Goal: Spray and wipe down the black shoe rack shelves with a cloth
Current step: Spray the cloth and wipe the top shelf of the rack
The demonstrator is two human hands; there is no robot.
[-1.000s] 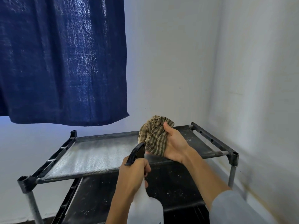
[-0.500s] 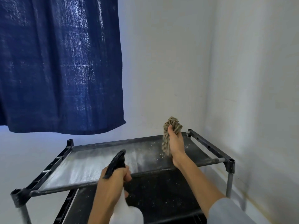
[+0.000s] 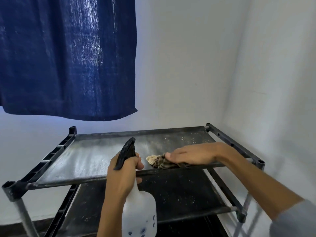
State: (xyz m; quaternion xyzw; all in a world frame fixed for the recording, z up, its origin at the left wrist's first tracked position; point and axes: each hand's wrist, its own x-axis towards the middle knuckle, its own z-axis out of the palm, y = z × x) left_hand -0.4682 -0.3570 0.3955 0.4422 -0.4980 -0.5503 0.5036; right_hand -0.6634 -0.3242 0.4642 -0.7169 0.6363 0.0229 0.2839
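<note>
A dark blue curtain (image 3: 68, 57) hangs over the white wall (image 3: 188, 65) at the upper left, its hem ending above the back rail of the rack, so it stays out of the way of the work below.

The black shoe rack (image 3: 49, 157) stands pushed into the corner of the room, which leaves only its front and left side easy to reach. Its top shelf (image 3: 89, 161) shows a pale, wet-looking sheen over the left and middle, while the right end carries light specks; the lower shelf (image 3: 179, 194) beneath is speckled all over and looks not yet wiped.

The spray bottle (image 3: 139, 212) hangs upright in front of the top shelf's front rail, its black trigger head raised above shelf level and its nozzle turned toward the shelf, ready for another squirt. The left hand (image 3: 122, 175) grasps its neck, fingers curled round just under the head.

The right hand (image 3: 191, 155) lies flat, fingers extended, pressing the cloth (image 3: 162, 162) down onto the top shelf near the front edge, right of centre. Pressing with the flat of the hand spreads the load for a wipe. The bunched, striped cloth sticks out past the fingertips toward the bottle; whether the thumb hooks under it is unclear.
</note>
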